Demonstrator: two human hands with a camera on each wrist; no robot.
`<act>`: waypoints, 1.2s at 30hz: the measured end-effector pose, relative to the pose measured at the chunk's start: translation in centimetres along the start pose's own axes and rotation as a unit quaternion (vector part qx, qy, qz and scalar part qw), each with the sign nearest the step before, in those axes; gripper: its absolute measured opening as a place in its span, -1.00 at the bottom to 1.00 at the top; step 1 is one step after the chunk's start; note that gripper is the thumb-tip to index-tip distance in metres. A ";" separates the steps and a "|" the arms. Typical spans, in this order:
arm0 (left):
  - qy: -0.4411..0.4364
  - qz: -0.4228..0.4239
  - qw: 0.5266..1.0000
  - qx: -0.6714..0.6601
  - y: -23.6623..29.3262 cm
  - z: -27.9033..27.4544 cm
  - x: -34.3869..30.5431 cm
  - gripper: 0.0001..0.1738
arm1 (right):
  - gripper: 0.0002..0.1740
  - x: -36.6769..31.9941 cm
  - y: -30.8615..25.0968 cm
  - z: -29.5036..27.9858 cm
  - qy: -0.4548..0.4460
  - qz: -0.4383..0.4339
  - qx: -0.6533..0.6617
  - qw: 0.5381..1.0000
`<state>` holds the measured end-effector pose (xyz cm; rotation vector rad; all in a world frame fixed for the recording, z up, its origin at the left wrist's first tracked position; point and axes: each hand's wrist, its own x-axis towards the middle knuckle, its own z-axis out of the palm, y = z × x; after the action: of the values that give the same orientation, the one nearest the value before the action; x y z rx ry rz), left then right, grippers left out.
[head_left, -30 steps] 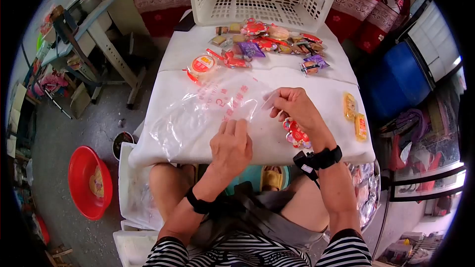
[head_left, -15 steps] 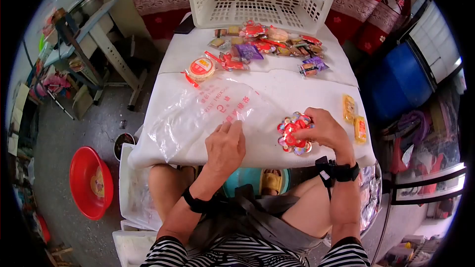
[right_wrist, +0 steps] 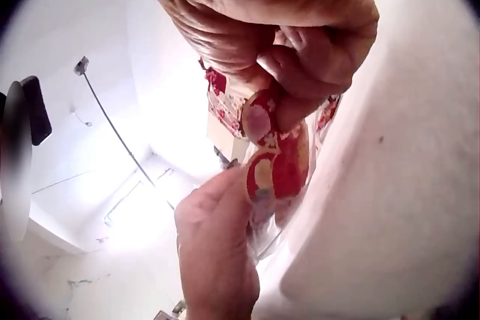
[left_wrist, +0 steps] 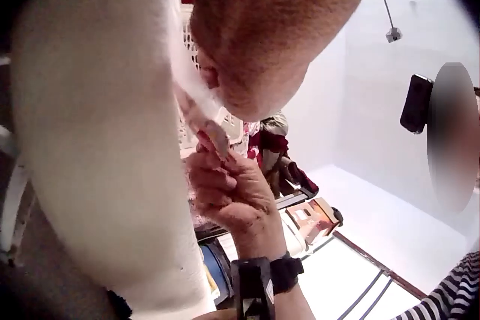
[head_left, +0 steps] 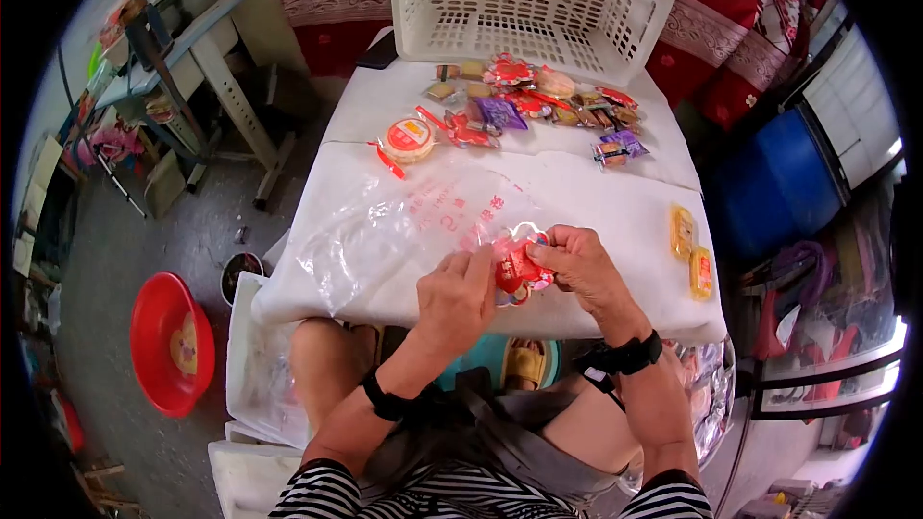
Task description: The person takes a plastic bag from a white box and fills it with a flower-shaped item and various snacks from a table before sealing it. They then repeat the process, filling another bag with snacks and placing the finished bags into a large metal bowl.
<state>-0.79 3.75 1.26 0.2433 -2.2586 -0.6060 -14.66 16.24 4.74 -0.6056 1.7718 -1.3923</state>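
My right hand (head_left: pixel 582 269) pinches the right side of a red flower-shaped piece (head_left: pixel 519 269) with scalloped, multicoloured edges. It is held above the front part of the white-covered table (head_left: pixel 615 221). In the right wrist view the piece (right_wrist: pixel 289 174) shows round red-and-cream lobes between the two hands. Close on its left, my left hand (head_left: pixel 454 293) pinches the edge of a clear plastic bag (head_left: pixel 361 245) printed in red. The bag lies spread out flat to the left, and its edge overlaps the flower-shaped piece in the head view.
Small wrapped snacks (head_left: pixel 553 101) are heaped at the back, before a white plastic crate (head_left: pixel 534 38). A round packaged biscuit (head_left: pixel 409 137) lies behind the bag. Two yellow packets (head_left: pixel 700 272) lie at the right edge. A red basin (head_left: pixel 171 346) stands on the floor at left.
My right hand left the bag's edge, took the red flower-shaped piece from the table at right, and brought it left to the bag. My left hand stays at the bag's edge.
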 end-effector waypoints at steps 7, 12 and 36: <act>0.016 -0.005 1.000 -0.004 -0.2 0.5 -0.4 -0.76 | -0.78 0.7 -0.7 2.6 -0.015 0.027 0.148 0.989; -0.002 -0.029 1.000 0.007 -0.7 0.6 -0.7 -0.78 | -0.74 2.6 -3.4 -1.0 0.069 -0.023 -0.158 0.985; -0.057 -0.029 0.998 0.008 -1.3 1.2 -1.5 -0.84 | -0.51 9.4 -3.4 -0.4 0.245 -0.288 -0.225 0.898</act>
<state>-0.64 3.57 -1.10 0.2888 -2.3735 -0.6463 -20.76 8.34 5.29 -1.1837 2.4903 -1.6258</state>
